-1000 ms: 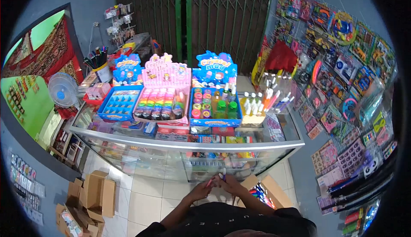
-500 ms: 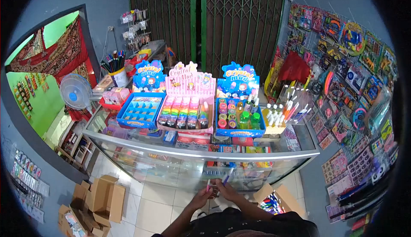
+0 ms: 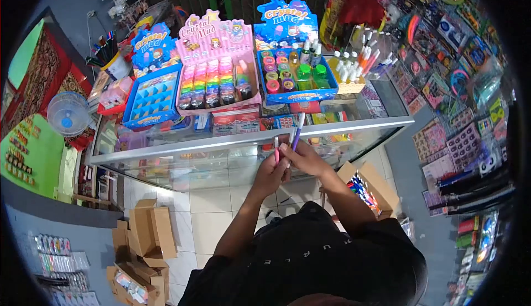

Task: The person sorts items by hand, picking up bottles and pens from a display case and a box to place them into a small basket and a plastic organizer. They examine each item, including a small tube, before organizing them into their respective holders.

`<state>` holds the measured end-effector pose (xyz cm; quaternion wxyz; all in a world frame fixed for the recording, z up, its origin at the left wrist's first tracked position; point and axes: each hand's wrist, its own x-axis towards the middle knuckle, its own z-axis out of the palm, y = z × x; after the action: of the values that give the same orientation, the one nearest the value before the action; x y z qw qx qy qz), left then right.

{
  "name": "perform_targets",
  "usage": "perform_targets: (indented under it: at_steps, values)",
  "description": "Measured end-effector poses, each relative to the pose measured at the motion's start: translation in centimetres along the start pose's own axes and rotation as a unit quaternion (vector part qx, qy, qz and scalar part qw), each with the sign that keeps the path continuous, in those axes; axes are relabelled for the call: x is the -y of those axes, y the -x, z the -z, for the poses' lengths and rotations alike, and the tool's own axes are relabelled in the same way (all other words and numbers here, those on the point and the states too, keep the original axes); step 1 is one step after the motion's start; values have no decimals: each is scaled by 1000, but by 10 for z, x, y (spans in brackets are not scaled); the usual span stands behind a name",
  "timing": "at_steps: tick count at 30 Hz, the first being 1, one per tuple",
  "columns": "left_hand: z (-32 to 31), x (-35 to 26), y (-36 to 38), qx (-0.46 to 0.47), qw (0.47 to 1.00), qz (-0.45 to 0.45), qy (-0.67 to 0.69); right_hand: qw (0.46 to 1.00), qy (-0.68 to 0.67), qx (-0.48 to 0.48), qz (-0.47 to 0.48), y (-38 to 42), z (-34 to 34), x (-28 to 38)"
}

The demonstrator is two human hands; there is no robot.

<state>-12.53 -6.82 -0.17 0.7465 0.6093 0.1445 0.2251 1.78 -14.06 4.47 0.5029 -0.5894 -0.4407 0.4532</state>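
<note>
Both my hands are held close together in front of the glass counter's near edge. My left hand [image 3: 267, 176] is closed around a pink pen [image 3: 277, 154] with a white top, which points upward. Fingers of my right hand [image 3: 307, 161] are wrapped round a purple pen [image 3: 297, 138] with a white cap, tilted toward the counter. Something pale and slim stands beside the purple pen, perhaps another pen; I cannot make it out. The fingers overlap where the hands meet, so the pens' lower ends are hidden.
The glass counter [image 3: 243, 138] carries a pink display box [image 3: 218, 107], a blue compartment box [image 3: 149, 119], another blue box of bottles [image 3: 298, 96] and a holder of white-capped pens [image 3: 349, 87]. Cardboard boxes [image 3: 152, 228] stand at lower left; a carton of pens [image 3: 381, 187] is at right.
The view has tilted down, so the counter and its boxes appear higher. My hands appear higher in the picture, nearer the counter's edge, still holding the pens.
</note>
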Motion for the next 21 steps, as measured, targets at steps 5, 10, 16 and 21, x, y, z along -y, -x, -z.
perform_targets:
  at_steps: [5, 10, 16, 21]
  values:
    - [-14, -15, -11, -23, 999, -18, 21, 994, -64, 18, 88, 11, 18, -12]
    - [-6, 23, -10, 51, 995, 57, -70, 991, -70, -71, 87, 37, 43, -32]
    - [-5, 63, 24, 108, 979, 147, -93, 994, -35, -104, -4, 69, 68, -89]
    - [-4, 76, 32, 92, 974, 193, -70, 989, -82, -122, -4, 81, 76, -98]
